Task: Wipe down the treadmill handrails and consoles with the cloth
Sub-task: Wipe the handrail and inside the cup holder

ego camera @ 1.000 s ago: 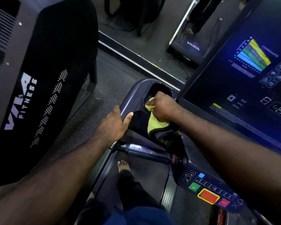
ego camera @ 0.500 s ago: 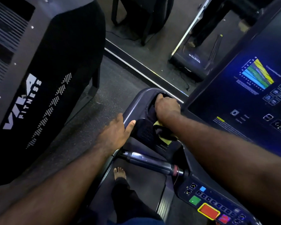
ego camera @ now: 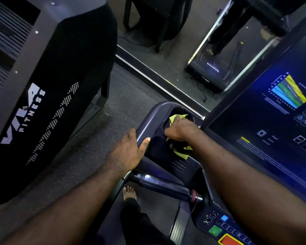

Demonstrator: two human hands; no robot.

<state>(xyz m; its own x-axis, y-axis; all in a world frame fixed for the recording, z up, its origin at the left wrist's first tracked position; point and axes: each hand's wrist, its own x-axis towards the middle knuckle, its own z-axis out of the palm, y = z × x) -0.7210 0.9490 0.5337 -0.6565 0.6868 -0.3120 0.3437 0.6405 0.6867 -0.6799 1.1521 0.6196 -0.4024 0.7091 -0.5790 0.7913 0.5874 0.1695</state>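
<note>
Cloth [ego camera: 180,152] is clenched by right hand [ego camera: 181,129] in the console pocket [ego camera: 163,121]. Left hand [ego camera: 129,151], fingers [ego camera: 132,134] released, is rested on its rim. The handrail [ego camera: 166,187], set left-right, lies nearer.

Cloth [ego camera: 177,119] in cupholder [ego camera: 166,113], left of screen [ego camera: 265,121]

The cloth [ego camera: 175,119] is yellow-green, the console screen [ego camera: 254,112] deep blue, the neighbouring machine [ego camera: 69,76] black with white dots.

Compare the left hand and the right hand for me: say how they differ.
The right hand grips the yellow-green cloth; the left hand holds nothing. The right hand presses into the cup holder; the left hand rests on the rim of the console tray, thumb over it. Both are bare and touch the console tray.
</note>
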